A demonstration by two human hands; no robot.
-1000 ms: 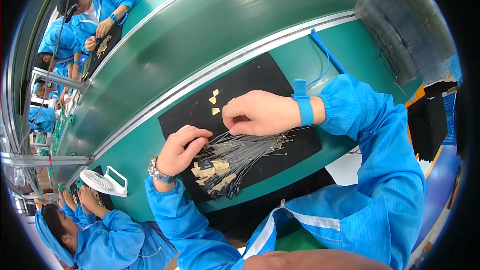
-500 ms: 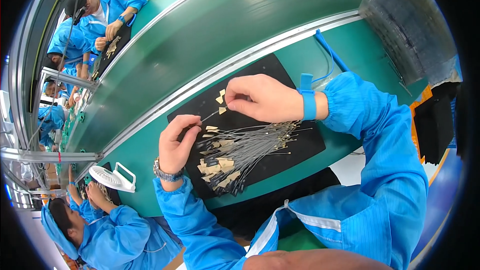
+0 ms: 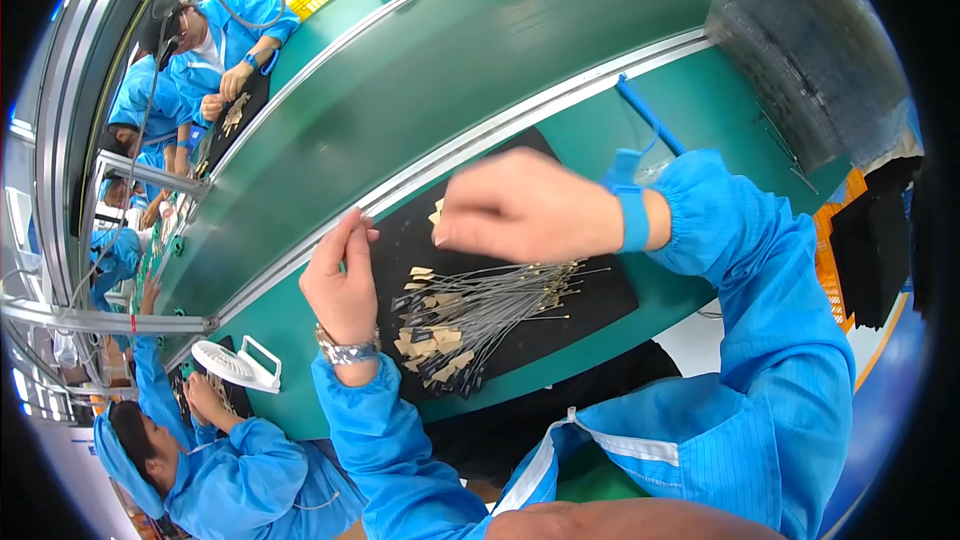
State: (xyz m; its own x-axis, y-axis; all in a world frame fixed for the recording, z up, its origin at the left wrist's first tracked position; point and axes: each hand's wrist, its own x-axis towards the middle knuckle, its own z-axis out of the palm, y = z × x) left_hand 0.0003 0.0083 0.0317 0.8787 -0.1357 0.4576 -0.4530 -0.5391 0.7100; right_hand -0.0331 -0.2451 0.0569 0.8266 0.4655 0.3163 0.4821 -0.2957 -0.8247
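Pinched together at the tips, our left hand (image 3: 340,285), any hold unclear, our right hand (image 3: 530,208) too blurred to tell, grey wires (image 3: 510,302) with tan tabs (image 3: 424,344) heaped nearer us on black mat (image 3: 402,248), green strip (image 3: 420,90) beyond.

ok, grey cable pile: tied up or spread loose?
Spread loose: the cables fan out across the black mat, crossing one another, thin ends splayed to the right; no tie shows around them.
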